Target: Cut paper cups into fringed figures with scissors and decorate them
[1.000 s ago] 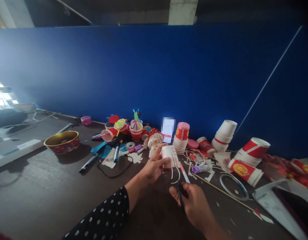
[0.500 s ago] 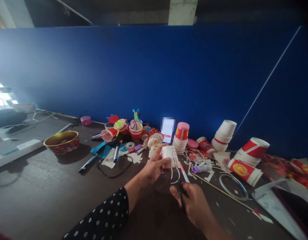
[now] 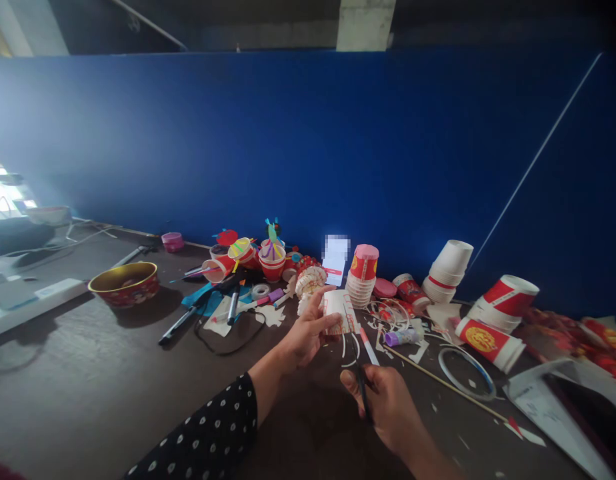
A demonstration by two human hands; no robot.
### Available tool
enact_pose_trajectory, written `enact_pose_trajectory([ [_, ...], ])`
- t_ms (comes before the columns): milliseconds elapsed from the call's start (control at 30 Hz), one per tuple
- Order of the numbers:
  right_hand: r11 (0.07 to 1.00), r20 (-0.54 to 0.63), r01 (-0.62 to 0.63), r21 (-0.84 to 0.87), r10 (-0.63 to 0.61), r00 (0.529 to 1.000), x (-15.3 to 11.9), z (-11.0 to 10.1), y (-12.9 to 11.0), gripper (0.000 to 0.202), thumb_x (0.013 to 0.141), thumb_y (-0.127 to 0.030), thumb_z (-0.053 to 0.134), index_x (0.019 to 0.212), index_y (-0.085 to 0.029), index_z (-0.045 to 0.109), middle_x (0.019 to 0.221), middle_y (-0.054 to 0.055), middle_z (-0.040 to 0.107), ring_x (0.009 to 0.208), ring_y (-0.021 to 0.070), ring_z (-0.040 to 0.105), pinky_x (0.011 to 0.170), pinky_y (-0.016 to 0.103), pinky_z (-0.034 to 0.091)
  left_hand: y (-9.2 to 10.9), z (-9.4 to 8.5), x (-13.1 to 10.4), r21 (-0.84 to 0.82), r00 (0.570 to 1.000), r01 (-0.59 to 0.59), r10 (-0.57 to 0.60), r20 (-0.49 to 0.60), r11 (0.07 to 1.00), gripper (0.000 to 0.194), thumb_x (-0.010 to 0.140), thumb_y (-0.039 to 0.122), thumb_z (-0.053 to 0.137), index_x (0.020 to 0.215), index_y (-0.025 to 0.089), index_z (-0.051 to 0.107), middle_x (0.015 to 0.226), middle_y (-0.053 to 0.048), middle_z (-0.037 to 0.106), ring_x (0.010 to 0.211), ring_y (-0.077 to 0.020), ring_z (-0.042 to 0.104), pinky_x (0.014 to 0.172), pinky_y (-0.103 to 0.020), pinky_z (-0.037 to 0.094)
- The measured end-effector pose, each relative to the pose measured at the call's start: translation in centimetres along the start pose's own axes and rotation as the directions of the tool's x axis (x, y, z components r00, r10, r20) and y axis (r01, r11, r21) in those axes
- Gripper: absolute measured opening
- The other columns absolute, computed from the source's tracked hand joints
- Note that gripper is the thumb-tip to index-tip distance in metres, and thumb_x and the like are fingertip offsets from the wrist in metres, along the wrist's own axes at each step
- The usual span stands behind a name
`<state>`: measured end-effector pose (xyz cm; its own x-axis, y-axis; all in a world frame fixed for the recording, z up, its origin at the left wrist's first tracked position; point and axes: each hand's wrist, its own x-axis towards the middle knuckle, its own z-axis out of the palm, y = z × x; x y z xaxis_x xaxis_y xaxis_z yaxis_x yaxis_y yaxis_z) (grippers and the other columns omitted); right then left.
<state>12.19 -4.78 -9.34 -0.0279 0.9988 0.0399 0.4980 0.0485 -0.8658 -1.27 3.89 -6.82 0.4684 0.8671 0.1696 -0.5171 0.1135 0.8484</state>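
Observation:
My left hand (image 3: 308, 337) is closed on a white paper cup (image 3: 339, 308) with red lines drawn on it, thumb across its front and fingers behind. My right hand (image 3: 385, 403) grips black-handled scissors (image 3: 361, 385), whose blades point up toward the cup's lower edge. Whether the blades touch the paper I cannot tell. Just beyond the scissors lies a white marker with a red end (image 3: 369, 347). Curled white paper strips (image 3: 346, 363) lie under the cup.
Behind the cup stand a lit phone (image 3: 335, 263) and a stack of cups (image 3: 361, 293). More cups (image 3: 445, 270), tape rings (image 3: 467, 373) and paper scraps lie to the right. Markers (image 3: 233, 307), decorated cups (image 3: 272, 263) and a red-gold bowl (image 3: 125, 287) are on the left.
The scissor blades have drawn down slightly from the front of the cup to below its lower edge. The cup has turned a little in my left hand.

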Motion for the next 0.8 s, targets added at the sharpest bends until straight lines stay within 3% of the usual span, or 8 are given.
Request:
enact_pose_trajectory([
  [467, 0.983, 0.004, -0.063, 0.173, 0.063, 0.998, 0.24, 0.40, 0.19, 0.051, 0.069, -0.062, 0.050, 0.045, -0.018, 0.038, 0.037, -0.006, 0.036, 0.036, 0.0061, 0.031, 0.038, 0.021, 0.021, -0.31, -0.15, 0.12, 0.055, 0.999, -0.008, 0.011, -0.042, 0.998, 0.062, 0.070, 0.024, 0.061, 0.125, 0.031, 0.033, 0.087, -0.003, 0.060, 0.063, -0.0114, 0.059, 0.047, -0.017, 0.040],
  [800, 0.995, 0.036, -0.018, 0.093, 0.015, 0.999, 0.15, -0.36, -0.55, 0.049, 0.075, -0.055, 0.047, 0.045, -0.017, 0.041, 0.039, -0.006, 0.036, 0.039, 0.0070, 0.034, 0.042, 0.021, 0.024, -0.56, -0.21, 0.07, 0.098, 1.000, -0.001, -0.002, 0.029, 0.995, 0.062, 0.070, 0.024, 0.061, 0.124, 0.032, 0.033, 0.083, -0.001, 0.058, 0.061, -0.0109, 0.057, 0.047, -0.017, 0.040],
])
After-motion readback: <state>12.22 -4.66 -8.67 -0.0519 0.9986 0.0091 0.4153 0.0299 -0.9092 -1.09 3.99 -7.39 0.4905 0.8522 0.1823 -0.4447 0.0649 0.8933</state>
